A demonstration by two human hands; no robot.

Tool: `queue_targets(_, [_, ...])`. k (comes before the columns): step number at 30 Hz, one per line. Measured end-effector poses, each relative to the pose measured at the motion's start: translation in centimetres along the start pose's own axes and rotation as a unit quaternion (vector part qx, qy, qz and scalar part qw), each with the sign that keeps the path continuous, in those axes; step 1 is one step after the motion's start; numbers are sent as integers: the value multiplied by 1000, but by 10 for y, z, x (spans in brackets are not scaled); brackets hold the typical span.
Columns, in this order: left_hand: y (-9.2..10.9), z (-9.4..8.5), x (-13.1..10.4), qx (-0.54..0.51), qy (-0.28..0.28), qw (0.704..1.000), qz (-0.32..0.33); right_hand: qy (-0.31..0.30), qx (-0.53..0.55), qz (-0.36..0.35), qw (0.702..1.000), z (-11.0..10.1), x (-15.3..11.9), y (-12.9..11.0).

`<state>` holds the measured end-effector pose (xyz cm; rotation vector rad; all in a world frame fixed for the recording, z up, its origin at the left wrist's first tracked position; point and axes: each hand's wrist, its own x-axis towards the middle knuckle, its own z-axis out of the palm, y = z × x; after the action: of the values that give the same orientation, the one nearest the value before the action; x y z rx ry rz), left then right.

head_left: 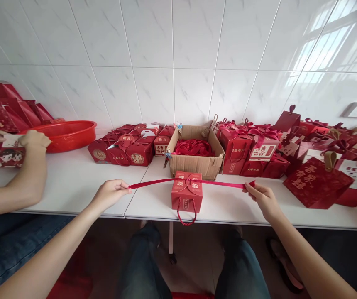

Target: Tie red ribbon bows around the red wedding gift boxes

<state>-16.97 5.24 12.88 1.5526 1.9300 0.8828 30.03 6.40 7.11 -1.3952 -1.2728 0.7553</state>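
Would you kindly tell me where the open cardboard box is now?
In the head view, the cardboard box stands near the centre on the white table, just behind the gift box between the left hand and right hand.

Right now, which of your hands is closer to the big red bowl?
Left. The left hand pinches one end of the ribbon, in front of the red bowl and slightly right; the right hand holds the other end, much farther right, past the red box.
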Motion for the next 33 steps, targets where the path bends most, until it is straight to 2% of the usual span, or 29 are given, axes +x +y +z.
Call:
queue_targets(3, [-2, -7, 0, 47, -13, 999, 24, -29, -60, -12, 998, -3, 4, -6])
queue_targets(5, [5, -9, -4, 77, 7, 995, 64, -30, -112, -56, 992, -2, 4, -15])
queue_targets(7, [23, -4, -11, 86, 29, 988, 127, -4, -151, -129, 980, 4, 0, -31])
queue_targets(9, [50, 8, -20, 72, -2, 976, 207, 0, -165, -210, 964, 18, -6, -52])
queue_targets(10, [64, 16, -23, 60, -23, 968, 241, -26, -160, -246, 956, 28, -10, -63])
queue_targets(12, [90, 35, -26, 51, -77, 950, 298, -124, -141, -299, 935, 49, -15, -81])
queue_targets(14, [106, 52, -23, 57, -129, 933, 331, -217, -130, -319, 914, 71, -17, -93])
queue_targets(17, [114, 69, -10, 53, -200, 923, 325, -281, -129, -300, 902, 96, -13, -96])
queue_targets(20, [112, 74, -1, 44, -225, 927, 298, -284, -135, -277, 908, 109, -7, -92])
queue_targets(27, [111, 75, -3, 44, -251, 928, 271, -289, -126, -238, 919, 113, -6, -91])
queue_targets(33, [110, 78, -3, 24, -249, 931, 266, -283, -128, -233, 922, 115, -5, -89])
